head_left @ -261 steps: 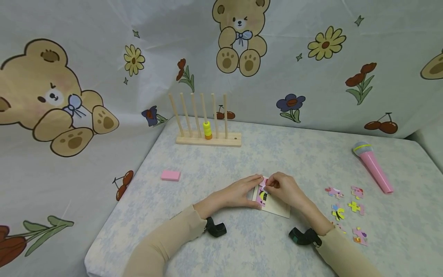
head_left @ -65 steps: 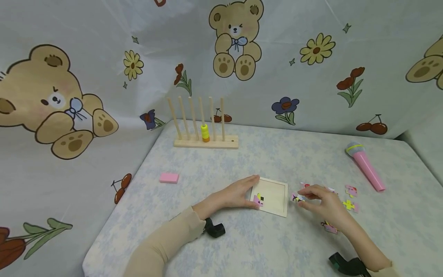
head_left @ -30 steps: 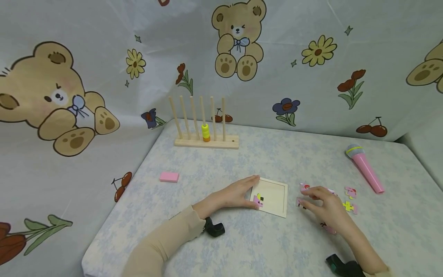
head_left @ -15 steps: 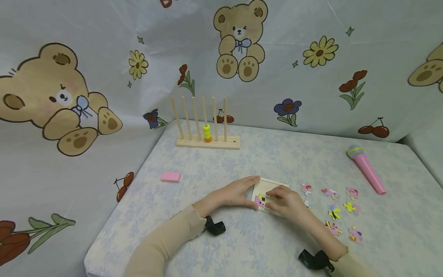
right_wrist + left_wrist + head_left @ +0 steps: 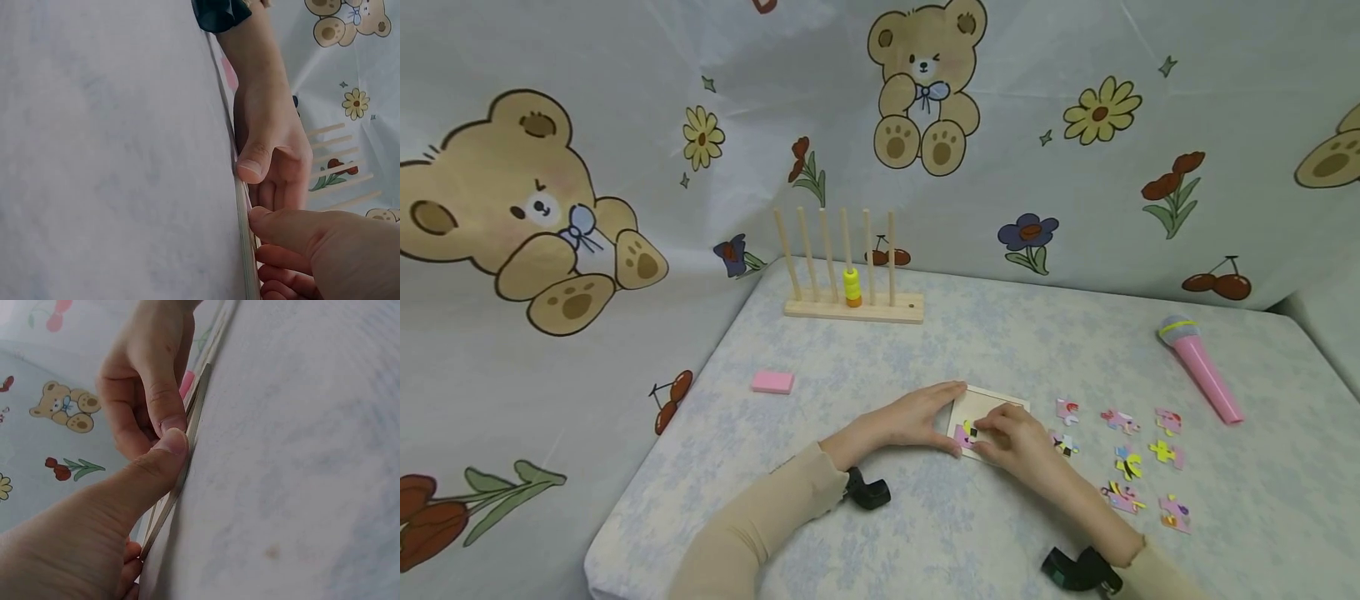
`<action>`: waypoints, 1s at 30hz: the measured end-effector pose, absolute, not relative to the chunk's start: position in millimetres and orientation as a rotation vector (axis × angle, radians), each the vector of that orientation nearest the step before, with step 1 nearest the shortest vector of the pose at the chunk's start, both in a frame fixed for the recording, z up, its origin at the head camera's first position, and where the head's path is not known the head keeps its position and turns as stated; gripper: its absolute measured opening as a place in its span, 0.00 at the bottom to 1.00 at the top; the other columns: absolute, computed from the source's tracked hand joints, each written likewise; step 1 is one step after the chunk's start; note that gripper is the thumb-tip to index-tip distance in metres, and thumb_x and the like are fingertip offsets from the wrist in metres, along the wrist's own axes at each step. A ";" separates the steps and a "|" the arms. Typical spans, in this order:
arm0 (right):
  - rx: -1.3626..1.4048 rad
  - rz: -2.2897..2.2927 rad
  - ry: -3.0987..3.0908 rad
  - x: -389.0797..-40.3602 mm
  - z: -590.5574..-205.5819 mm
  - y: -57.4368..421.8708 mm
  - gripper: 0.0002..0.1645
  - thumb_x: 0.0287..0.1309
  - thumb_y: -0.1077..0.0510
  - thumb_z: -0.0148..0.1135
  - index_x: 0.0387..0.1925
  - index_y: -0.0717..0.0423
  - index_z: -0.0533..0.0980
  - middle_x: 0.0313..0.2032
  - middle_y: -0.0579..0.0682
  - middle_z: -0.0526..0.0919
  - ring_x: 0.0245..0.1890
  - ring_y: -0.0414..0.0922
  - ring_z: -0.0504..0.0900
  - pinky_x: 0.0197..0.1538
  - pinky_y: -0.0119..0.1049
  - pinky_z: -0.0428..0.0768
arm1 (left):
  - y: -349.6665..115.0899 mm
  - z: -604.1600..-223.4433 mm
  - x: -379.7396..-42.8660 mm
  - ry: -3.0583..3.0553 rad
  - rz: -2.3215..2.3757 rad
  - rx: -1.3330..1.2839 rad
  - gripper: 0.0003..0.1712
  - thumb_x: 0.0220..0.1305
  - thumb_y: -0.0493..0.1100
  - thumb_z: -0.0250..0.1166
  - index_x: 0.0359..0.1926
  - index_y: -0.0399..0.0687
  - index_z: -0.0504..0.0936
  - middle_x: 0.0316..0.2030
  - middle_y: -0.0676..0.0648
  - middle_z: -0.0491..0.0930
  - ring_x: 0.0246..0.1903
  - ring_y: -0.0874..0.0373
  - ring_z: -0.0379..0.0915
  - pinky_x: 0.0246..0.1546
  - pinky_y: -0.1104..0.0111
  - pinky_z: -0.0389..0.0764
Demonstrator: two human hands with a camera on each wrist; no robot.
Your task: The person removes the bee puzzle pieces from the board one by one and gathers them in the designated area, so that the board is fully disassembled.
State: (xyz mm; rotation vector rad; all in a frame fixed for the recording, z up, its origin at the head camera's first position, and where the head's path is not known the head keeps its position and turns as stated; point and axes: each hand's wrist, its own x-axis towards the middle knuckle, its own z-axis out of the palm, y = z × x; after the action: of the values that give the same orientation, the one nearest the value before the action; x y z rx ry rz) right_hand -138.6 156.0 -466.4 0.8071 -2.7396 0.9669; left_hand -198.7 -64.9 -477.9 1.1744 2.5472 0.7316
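Observation:
A light wooden puzzle tray (image 5: 988, 397) lies on the table. My left hand (image 5: 904, 419) holds its left side, fingers at the back corner and thumb at the front one; in the left wrist view that thumb (image 5: 159, 464) presses the tray's edge. One pink-and-yellow jigsaw piece (image 5: 962, 437) sits in the tray's front left part. My right hand (image 5: 1021, 443) reaches over the tray and pinches at this piece's right edge with thumb and forefinger. The right wrist view shows its fingers (image 5: 284, 256) curled at the tray; the piece is hidden there.
Several loose jigsaw pieces (image 5: 1122, 421) lie right of the tray, beside and beyond my right forearm. A pink toy microphone (image 5: 1210, 383) lies further right. At the back left stands a wooden peg stand (image 5: 853, 310) with yellow and orange beads. A pink block (image 5: 772, 382) lies left.
My right hand set a piece down among the loose ones on the right, then moved left over the tray to the remaining piece. The left hand stays on the tray.

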 end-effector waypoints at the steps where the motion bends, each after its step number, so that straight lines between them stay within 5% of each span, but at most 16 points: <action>1: 0.813 0.964 -2.732 -138.5 -466.7 155.8 0.15 0.48 0.58 0.73 0.39 0.59 0.83 0.37 0.47 0.77 0.37 0.42 0.74 0.38 0.38 0.75 | -64.9 -478.0 -198.6 2.547 0.732 1.173 0.60 0.50 0.66 0.68 0.73 0.44 0.48 0.72 0.47 0.49 0.69 0.61 0.42 0.66 0.68 0.52; 30: 0.806 1.221 -2.750 -139.7 -466.7 156.3 0.13 0.50 0.60 0.72 0.38 0.57 0.80 0.36 0.45 0.79 0.35 0.41 0.76 0.38 0.33 0.76 | -64.7 -477.6 -197.8 2.535 0.764 1.177 0.60 0.50 0.64 0.69 0.73 0.42 0.49 0.72 0.45 0.49 0.69 0.59 0.43 0.66 0.68 0.51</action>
State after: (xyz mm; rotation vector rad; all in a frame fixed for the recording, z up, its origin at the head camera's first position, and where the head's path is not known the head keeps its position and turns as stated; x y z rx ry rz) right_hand -139.7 156.3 -466.7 0.8065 -2.7498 1.2212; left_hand -197.8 -64.7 -477.6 1.1772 2.5351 0.7642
